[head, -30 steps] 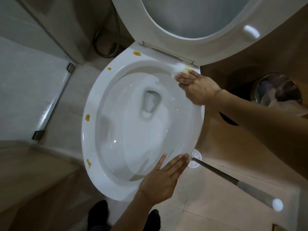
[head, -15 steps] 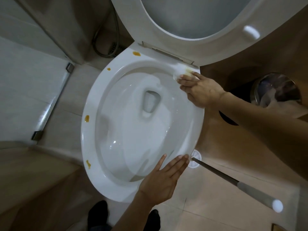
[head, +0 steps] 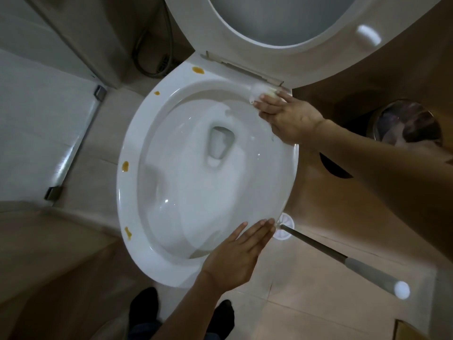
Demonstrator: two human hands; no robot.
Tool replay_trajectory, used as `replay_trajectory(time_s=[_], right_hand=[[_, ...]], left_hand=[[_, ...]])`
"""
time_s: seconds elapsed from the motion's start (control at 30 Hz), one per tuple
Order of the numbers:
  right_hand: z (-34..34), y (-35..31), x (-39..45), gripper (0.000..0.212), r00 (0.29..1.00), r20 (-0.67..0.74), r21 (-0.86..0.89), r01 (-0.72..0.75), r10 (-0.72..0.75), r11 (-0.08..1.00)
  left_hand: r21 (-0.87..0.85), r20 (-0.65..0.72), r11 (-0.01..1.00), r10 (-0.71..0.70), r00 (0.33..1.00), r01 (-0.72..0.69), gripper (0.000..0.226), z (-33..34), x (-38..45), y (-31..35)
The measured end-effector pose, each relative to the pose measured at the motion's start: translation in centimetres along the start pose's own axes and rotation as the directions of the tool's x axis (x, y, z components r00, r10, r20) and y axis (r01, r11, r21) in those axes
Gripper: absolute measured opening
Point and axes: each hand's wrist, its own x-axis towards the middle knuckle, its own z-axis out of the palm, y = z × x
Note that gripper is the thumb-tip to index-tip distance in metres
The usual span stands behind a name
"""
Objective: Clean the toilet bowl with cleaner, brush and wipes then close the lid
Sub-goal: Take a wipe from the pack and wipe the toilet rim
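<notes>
A toilet brush (head: 343, 260) leans from its white holder (head: 284, 225) on the tiled floor (head: 306, 303) just beside the toilet bowl (head: 137, 133), and a round metal bin (head: 407, 126) with something crumpled inside stands at the right. The seat (head: 306, 57) is raised; orange spots (head: 125, 166) dot the rim's left side. The right hand (head: 289, 119) presses a wipe (head: 262, 90) on the back rim, fingers straight and together; the left hand (head: 235, 258) rests flat on the front rim, fingers together.

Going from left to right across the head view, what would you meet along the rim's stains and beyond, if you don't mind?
Orange stain on the left rim → left hand → wipe → right hand → brush handle → bin.
</notes>
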Motion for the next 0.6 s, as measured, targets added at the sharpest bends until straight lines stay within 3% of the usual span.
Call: replay_trajectory(time_s=[0.13, 0.3, 0.6], right_hand=[[1.7, -1.8, -3.9, 0.054, 1.000, -0.013, 0.128, -0.003, 0.004, 0.992], [4.4, -4.6, -7.4, 0.051, 0.981, -0.193, 0.247, 0.046, 0.002, 0.968], [3.9, -1.1, -4.8, 0.065, 0.995, -0.104, 0.220, 0.037, -0.014, 0.975]], left_hand=[[-0.046, -0.016, 0.999, -0.014, 1.000, 0.013, 0.065, -0.1, -0.1, 0.1], [-0.017, -0.015, 1.000, -0.014, 1.000, 0.014, 0.066, -0.1, 0.0, 0.1], [-0.030, -0.018, 0.999, -0.031, 0.999, 0.030, 0.068, 0.0, 0.0, 0.1]])
